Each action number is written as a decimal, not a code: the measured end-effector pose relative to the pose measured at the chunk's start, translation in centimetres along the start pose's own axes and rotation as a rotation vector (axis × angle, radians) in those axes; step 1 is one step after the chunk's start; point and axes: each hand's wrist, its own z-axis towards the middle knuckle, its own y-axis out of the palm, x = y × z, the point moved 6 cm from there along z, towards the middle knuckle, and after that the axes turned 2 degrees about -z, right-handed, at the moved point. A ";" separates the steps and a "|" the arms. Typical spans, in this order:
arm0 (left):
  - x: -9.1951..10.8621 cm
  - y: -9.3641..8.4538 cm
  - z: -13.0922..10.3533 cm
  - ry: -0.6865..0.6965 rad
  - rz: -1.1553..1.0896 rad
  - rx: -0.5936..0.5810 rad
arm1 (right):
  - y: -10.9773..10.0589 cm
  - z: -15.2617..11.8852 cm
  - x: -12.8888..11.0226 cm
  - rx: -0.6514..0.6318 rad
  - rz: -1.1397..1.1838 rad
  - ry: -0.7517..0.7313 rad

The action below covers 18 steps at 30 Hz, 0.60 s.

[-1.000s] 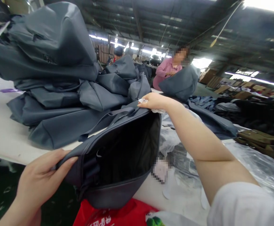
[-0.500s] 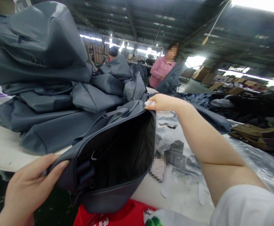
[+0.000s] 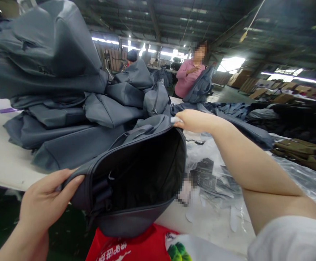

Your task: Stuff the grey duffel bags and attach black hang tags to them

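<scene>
A dark grey-blue bag (image 3: 130, 222) lies on its side before me, its long zipped mouth gaping and the dark lining showing. My left hand (image 3: 47, 197) pinches the rim at the near left end, thumb on top and fingers mostly hidden beneath. At the far right corner of the mouth, my right hand (image 3: 192, 120) grips the edge, fingers closed, with a small white piece (image 3: 175, 119) at the fingertips. Inside the left end are dark straps or rolls (image 3: 102, 192) and a small white curved bit. Below the bag is red printed fabric (image 3: 136, 246).
Similar grey bags (image 3: 62, 119) are heaped at the left and behind. Clear plastic wrapping and paper scraps (image 3: 209, 177) litter the white table (image 3: 209, 232) to the right. Olive bags (image 3: 301, 152) lie farther right. A person in pink (image 3: 186, 78) stands across the table with another bag.
Both hands and the bag sit slightly farther right in view, as does the background. My grip looks the same. The person in pink has raised a hand to the chest.
</scene>
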 end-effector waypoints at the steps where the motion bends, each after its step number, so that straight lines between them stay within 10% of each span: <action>1: 0.3 0.1 0.5 -0.018 -0.086 -0.095 | -0.4 -0.1 -0.1 0.082 -0.035 0.048; 5: 5.5 1.7 4.0 0.081 -0.327 -0.571 | -2.0 0.1 -1.4 0.344 -0.037 0.169; 12: 19.6 7.2 15.8 0.645 -0.243 -0.466 | -4.6 1.9 -3.9 0.534 0.165 0.107; 18: 22.2 16.2 19.8 0.571 -0.359 -0.704 | -4.0 2.2 -3.6 0.522 0.210 0.117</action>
